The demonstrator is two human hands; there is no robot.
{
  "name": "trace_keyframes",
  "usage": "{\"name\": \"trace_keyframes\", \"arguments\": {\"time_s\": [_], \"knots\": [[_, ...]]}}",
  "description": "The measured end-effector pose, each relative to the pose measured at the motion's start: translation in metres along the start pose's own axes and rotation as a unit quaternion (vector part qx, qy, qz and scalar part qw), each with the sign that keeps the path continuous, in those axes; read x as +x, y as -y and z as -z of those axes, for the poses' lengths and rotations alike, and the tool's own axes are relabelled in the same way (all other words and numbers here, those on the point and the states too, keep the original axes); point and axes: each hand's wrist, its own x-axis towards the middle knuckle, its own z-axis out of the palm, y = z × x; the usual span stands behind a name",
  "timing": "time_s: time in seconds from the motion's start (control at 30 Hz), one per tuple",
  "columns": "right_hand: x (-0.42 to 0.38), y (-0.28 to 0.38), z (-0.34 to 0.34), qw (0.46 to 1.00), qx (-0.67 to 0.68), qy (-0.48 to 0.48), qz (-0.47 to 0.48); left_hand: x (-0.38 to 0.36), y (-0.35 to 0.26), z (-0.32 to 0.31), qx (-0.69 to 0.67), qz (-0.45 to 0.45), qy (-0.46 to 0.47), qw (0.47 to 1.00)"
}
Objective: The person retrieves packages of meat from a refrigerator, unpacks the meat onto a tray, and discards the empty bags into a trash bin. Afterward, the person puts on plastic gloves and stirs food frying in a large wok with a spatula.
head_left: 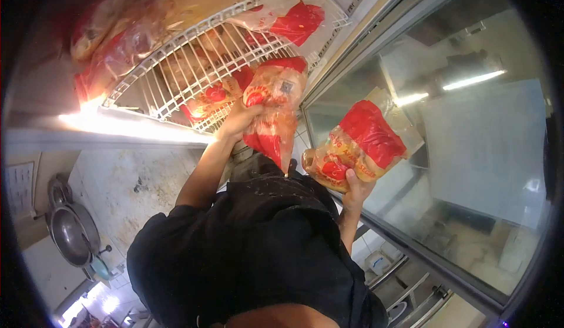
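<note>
Two red and clear plastic packages of food are in my hands. My left hand (238, 119) grips one package (275, 93) by its side, close to the front of the white wire shelves (197, 72). This package hangs with a pointed red lower end. In my right hand (356, 192) is the other package (358, 146), held from below with the thumb on its front, before the glass door. Similar packages lie on the shelves, one (214, 96) just behind my left hand and another (294, 22) at the upper shelf's edge.
An open glass door (464, 152) stands on the right, with light reflections on it. A bright light strip (141, 127) runs along the cabinet's left edge. Metal pans (73, 234) hang at the lower left, beside a stained wall (141, 193).
</note>
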Motion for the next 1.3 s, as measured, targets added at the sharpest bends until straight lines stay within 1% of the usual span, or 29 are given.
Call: {"name": "trace_keyframes", "arguments": {"time_s": [0.03, 0.07, 0.13, 0.17, 0.2, 0.27, 0.3, 0.33, 0.4, 0.43, 0.5, 0.53, 0.57, 0.6, 0.67, 0.7, 0.73, 0.77, 0.8, 0.83, 0.93, 0.97, 1.0, 1.03, 1.1, 1.13, 1.2, 1.27, 1.3], "knots": [[0.0, -0.001, 0.006, 1.0, -0.012, 0.008, 0.012, -0.003, 0.002, -0.001, 0.003, 0.004, -0.01, 1.0], [-0.003, -0.002, 0.009, 1.0, -0.016, -0.007, 0.017, -0.001, 0.007, 0.004, 0.013, 0.012, 0.006, 1.0], [-0.024, 0.023, 0.021, 0.998, -0.031, -0.048, 0.039, -0.007, 0.012, -0.001, 0.03, 0.028, 0.058, 0.998], [-0.035, 0.032, 0.025, 0.995, -0.04, -0.084, 0.041, -0.012, 0.001, -0.014, 0.038, 0.052, 0.074, 0.995], [-0.051, 0.015, 0.057, 0.994, -0.084, -0.067, 0.036, -0.01, 0.005, -0.016, 0.039, 0.047, 0.104, 0.993], [-0.08, 0.024, 0.067, 0.984, -0.101, -0.129, 0.076, 0.0, 0.009, -0.019, 0.048, 0.042, 0.181, 0.981], [-0.092, 0.03, 0.065, 0.976, -0.107, -0.162, 0.098, -0.003, -0.001, -0.043, 0.061, 0.052, 0.164, 0.983], [-0.097, 0.057, 0.051, 0.967, -0.105, -0.195, 0.123, 0.003, 0.004, -0.049, 0.068, 0.054, 0.195, 0.977], [-0.129, 0.065, 0.055, 0.947, -0.137, -0.254, 0.143, 0.014, 0.019, -0.055, 0.069, 0.053, 0.248, 0.965], [-0.146, 0.069, 0.057, 0.934, -0.153, -0.284, 0.151, 0.016, 0.032, -0.057, 0.083, 0.064, 0.233, 0.967], [-0.191, 0.055, 0.081, 0.915, -0.133, -0.335, 0.18, 0.014, 0.042, -0.073, 0.157, 0.034, 0.269, 0.95], [-0.205, 0.048, 0.092, 0.906, -0.122, -0.352, 0.202, 0.011, 0.043, -0.092, 0.188, 0.007, 0.284, 0.94], [-0.226, 0.046, 0.103, 0.894, -0.122, -0.374, 0.214, 0.001, 0.042, -0.117, 0.181, 0.013, 0.276, 0.944], [-0.239, 0.048, 0.11, 0.882, -0.123, -0.396, 0.225, -0.004, 0.037, -0.137, 0.218, -0.007, 0.315, 0.924], [-0.3, 0.067, 0.105, 0.85, -0.135, -0.441, 0.254, -0.025, 0.037, -0.175, 0.281, -0.057, 0.39, 0.875], [-0.332, 0.076, 0.103, 0.837, -0.127, -0.456, 0.275, -0.038, 0.045, -0.188, 0.274, -0.065, 0.401, 0.872], [-0.365, 0.086, 0.102, 0.822, -0.119, -0.471, 0.296, -0.057, 0.05, -0.204, 0.263, -0.068, 0.443, 0.855], [-0.384, 0.113, 0.083, 0.788, -0.121, -0.518, 0.309, -0.082, 0.055, -0.224, 0.247, -0.073, 0.481, 0.838], [-0.367, 0.096, 0.099, 0.787, -0.109, -0.516, 0.319, -0.043, 0.096, -0.209, 0.286, -0.145, 0.434, 0.842], [-0.35, 0.068, 0.126, 0.786, -0.097, -0.515, 0.329, -0.07, 0.101, -0.224, 0.251, -0.105, 0.47, 0.84], [-0.43, 0.069, 0.15, 0.753, -0.146, -0.578, 0.278, -0.113, 0.147, -0.252, 0.201, -0.027, 0.517, 0.832], [-0.453, 0.077, 0.152, 0.757, -0.138, -0.599, 0.219, -0.137, 0.159, -0.263, 0.202, -0.014, 0.505, 0.839], [-0.451, 0.069, 0.174, 0.755, -0.156, -0.608, 0.19, -0.143, 0.189, -0.268, 0.192, -0.045, 0.531, 0.824], [-0.451, 0.063, 0.194, 0.751, -0.174, -0.616, 0.161, -0.12, 0.234, -0.263, 0.168, -0.089, 0.555, 0.81], [-0.458, 0.089, 0.202, 0.672, -0.293, -0.643, 0.22, -0.146, 0.267, -0.285, 0.219, -0.025, 0.562, 0.797], [-0.463, 0.093, 0.212, 0.676, -0.244, -0.656, 0.23, -0.168, 0.277, -0.306, 0.158, 0.016, 0.565, 0.81], [-0.48, 0.101, 0.224, 0.682, -0.146, -0.678, 0.233, -0.178, 0.316, -0.331, 0.176, 0.005, 0.584, 0.792], [-0.475, 0.101, 0.24, 0.669, -0.15, -0.686, 0.245, -0.177, 0.344, -0.364, 0.116, 0.125, 0.591, 0.788], [-0.478, 0.1, 0.248, 0.657, -0.177, -0.693, 0.237, -0.184, 0.359, -0.384, 0.052, 0.163, 0.588, 0.79]]}}
